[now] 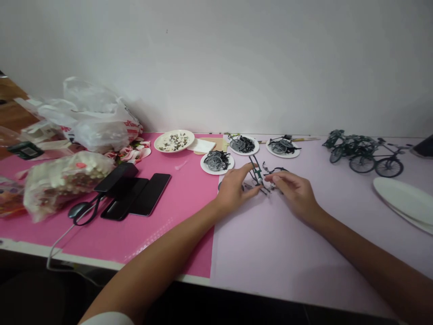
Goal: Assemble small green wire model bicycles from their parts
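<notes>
1. Steadiness comes first: the left grip (232, 189) is narrow, thumb and forefinger closed around the thin green frame (257, 174). That frame is tilted, just above the lilac half of the surface (257, 257), between the two hands.

2. Light pressure should serve better than a hard squeeze, since such slim bars look likely to flex or twist.

3. The right grip (294, 192) is drawn in to a fingertip pinch beside the frame; whether it holds a tiny piece is too small to tell. Fine, short movements of the fingertips would suit work this close.

4. Bracing both wrists low over the surface would calm any shake and shorten the drop if something slips.

5. Turning the frame with the left fingers, so that the spot being worked faces the right fingertips, should spare the right wrist an awkward bend.

6. Loose dark parts (280, 169) lie just behind the right fingers, so a sweeping sleeve or knuckle could scatter them; lifting clear before moving sideways is wiser.

7. Spoked wheels sit on the nearest plate (204, 167), within easy reach of the left hand.
</notes>
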{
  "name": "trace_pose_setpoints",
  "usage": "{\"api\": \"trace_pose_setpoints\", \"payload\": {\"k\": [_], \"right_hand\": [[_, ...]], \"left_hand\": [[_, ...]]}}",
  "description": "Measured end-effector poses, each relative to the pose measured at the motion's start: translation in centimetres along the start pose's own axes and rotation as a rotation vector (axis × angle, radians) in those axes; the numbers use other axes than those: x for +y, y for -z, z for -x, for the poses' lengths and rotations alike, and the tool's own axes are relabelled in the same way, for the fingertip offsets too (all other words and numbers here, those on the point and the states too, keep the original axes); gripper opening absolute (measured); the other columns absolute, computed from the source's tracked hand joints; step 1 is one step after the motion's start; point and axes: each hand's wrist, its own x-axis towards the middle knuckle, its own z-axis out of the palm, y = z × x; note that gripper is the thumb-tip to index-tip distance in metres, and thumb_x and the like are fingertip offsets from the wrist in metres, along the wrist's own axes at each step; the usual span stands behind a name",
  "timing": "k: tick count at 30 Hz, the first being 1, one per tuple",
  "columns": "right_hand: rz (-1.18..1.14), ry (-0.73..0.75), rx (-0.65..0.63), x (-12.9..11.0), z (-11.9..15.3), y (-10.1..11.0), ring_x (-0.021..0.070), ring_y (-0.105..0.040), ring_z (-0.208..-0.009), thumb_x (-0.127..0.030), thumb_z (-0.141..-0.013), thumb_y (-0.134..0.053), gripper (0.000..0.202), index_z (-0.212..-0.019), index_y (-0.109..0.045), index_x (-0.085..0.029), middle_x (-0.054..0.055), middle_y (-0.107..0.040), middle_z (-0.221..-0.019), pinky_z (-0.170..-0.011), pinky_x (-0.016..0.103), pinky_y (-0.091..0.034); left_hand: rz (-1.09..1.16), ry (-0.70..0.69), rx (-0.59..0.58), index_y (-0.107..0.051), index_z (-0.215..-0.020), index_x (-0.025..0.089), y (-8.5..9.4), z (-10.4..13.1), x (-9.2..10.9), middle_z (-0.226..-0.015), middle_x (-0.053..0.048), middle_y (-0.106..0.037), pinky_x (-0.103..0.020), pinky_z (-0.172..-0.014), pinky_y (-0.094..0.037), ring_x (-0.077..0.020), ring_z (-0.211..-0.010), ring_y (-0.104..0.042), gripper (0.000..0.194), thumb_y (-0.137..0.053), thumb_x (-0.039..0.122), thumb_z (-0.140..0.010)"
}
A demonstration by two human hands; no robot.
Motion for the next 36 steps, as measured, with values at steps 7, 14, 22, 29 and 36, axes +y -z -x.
{"api": "trace_pose_setpoints", "payload": {"k": [7,14,22,29,36], "right_hand": [[0.250,0.204,0.060,0.9,-0.9,0.9,0.0321,-0.065,-0.107,-0.044,-0.099,-0.062,0.025,-0.100,-0.080,-0.028,0.010,-0.077,-0.103,-0.098,0.053,-0.052],[0.433,0.253,-0.146,2.5,-1.1,0.8,0.0385,-0.055,-0.128,-0.046,-0.085,-0.076,0.036,-0.115,-0.079,-0.026,0.013,-0.075,-0.113,-0.109,0.060,-0.046],[0.438,0.234,-0.195,3.2,-1.3,0.8,0.0406,-0.056,-0.125,-0.049,-0.085,-0.077,0.033,-0.111,-0.081,-0.028,0.012,-0.076,-0.110,-0.107,0.064,-0.045],[0.432,0.256,-0.196,3.5,-1.4,0.9,0.0380,-0.058,-0.119,-0.045,-0.091,-0.071,0.028,-0.109,-0.081,-0.025,0.013,-0.076,-0.107,-0.105,0.061,-0.048],[0.410,0.241,-0.115,3.1,-1.4,0.9,0.0360,-0.059,-0.118,-0.044,-0.094,-0.071,0.032,-0.120,-0.077,-0.026,0.014,-0.074,-0.108,-0.104,0.059,-0.051]], "left_hand": [[-0.022,-0.015,0.040,-0.051,-0.145,0.024,-0.3,0.0,-0.6,-0.135,-0.014,-0.070,-0.045,-0.104,-0.050,-0.0299,-0.121,-0.068,0.058,-0.072,0.041,-0.095],[0.077,0.084,0.127,-0.047,-0.148,0.023,-0.6,-0.1,-1.2,-0.132,-0.016,-0.071,-0.047,-0.101,-0.055,-0.0297,-0.118,-0.069,0.068,-0.077,0.045,-0.091],[0.125,0.122,0.126,-0.047,-0.147,0.023,-0.5,0.0,-1.0,-0.132,-0.016,-0.071,-0.049,-0.100,-0.055,-0.0300,-0.115,-0.070,0.073,-0.082,0.047,-0.087],[0.140,0.141,0.101,-0.045,-0.148,0.023,-0.2,0.0,-0.8,-0.130,-0.015,-0.071,-0.044,-0.095,-0.056,-0.0274,-0.112,-0.070,0.072,-0.080,0.043,-0.088],[0.179,0.160,0.107,-0.043,-0.149,0.023,-0.2,0.0,-0.7,-0.126,-0.012,-0.069,-0.037,-0.085,-0.056,-0.0240,-0.106,-0.068,0.070,-0.076,0.040,-0.090]]}}
